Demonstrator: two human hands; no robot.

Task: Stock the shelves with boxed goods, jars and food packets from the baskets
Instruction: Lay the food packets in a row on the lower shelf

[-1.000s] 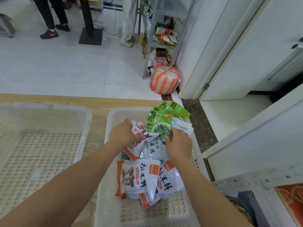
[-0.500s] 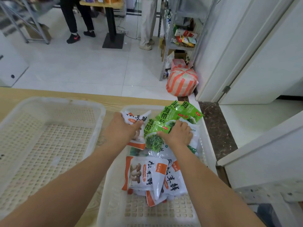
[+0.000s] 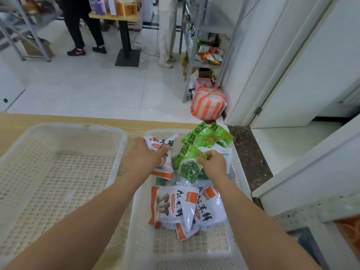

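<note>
Green seaweed packets point(image 3: 191, 152) fan up at the far right corner of the right basket point(image 3: 134, 221); the right grip point(image 3: 213, 164) pinches the nearest one, and the left grip point(image 3: 146, 156) is curled round a white-and-orange packet point(image 3: 162, 144) just beside them. More white packets point(image 3: 175, 203) lie heaped mid-basket, with bare mesh at its near end. The left basket point(image 3: 58, 172) sits alongside on the wooden surface point(image 3: 58, 118), whose far edge meets open tiled floor point(image 3: 97, 90).

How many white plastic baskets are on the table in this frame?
2. The left basket sits on the wooden table; the right basket stands close beside it and holds the food packets. No further basket seems hidden.
</note>
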